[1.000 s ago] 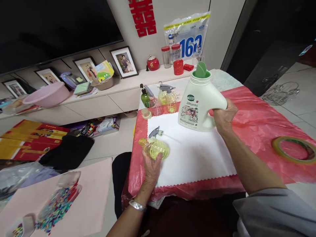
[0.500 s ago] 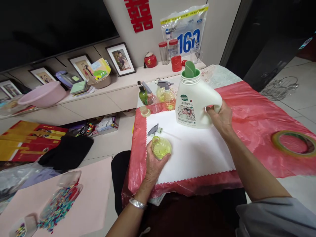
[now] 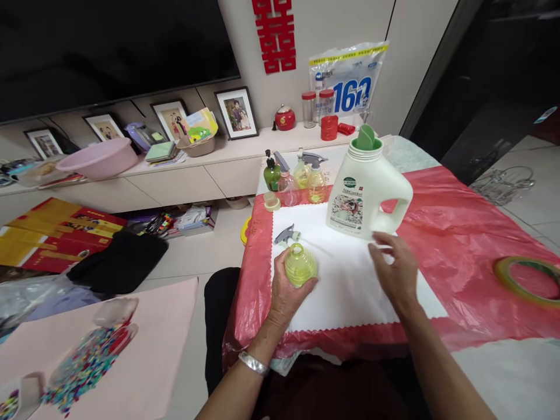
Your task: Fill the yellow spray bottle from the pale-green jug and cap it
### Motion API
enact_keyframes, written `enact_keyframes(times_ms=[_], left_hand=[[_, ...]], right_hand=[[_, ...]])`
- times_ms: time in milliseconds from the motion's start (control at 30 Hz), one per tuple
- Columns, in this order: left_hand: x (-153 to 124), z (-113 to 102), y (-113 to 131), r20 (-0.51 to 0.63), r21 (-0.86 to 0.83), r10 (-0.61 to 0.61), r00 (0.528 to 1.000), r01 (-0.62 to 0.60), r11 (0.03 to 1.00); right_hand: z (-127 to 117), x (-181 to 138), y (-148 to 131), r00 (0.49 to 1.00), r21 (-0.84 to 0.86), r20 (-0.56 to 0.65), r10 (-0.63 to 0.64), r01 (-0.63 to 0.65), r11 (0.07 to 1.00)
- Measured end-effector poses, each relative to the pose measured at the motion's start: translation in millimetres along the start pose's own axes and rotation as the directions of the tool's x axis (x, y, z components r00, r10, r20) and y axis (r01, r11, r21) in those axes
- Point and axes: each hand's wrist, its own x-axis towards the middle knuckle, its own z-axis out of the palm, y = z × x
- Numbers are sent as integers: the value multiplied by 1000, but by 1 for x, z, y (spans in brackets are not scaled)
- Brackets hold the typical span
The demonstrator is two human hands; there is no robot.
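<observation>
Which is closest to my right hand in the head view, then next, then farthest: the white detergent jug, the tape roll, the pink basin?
From the right hand:
1. White detergent jug, just beyond it.
2. Tape roll, far right on the red cover.
3. Pink basin, far left on the shelf.

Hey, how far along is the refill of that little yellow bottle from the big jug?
Done: the spray head is off, lying on the white cloth; the jug stands uncapped. In hand: the left hand holds the open yellow bottle upright; the right hand is off the jug. Left: pouring and recapping, seemingly.
</observation>
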Motion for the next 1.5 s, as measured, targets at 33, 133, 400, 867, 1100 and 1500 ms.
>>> enact_keyframes(times_ms=[33, 133, 400, 867, 1100, 1500], left_hand=[[0, 0, 0, -4, -3, -4, 1000, 4, 1000], [0, 1, -1, -9, -21, -7, 1000, 7, 1000], [-1, 3, -1, -39, -64, 25, 999, -27, 998], [-1, 7, -8, -43, -41, 19, 999, -21, 999], [0, 3, -5, 3, -64, 47, 999, -47, 997], [1, 3, -3, 8, -49, 66, 998, -66, 997]], right_hand=[[7, -4, -6, 994, 9, 100, -30, 29, 1000], [28, -3, -24, 924, 6, 368, -99, 104, 995], [90, 47, -65, 660, -126, 744, -102, 289, 949], [122, 61, -78, 671, -62, 738, -66, 166, 984], [57, 87, -107, 861, 558, 485, -152, -171, 812], [44, 42, -156, 848, 871, 453, -277, -356, 338]])
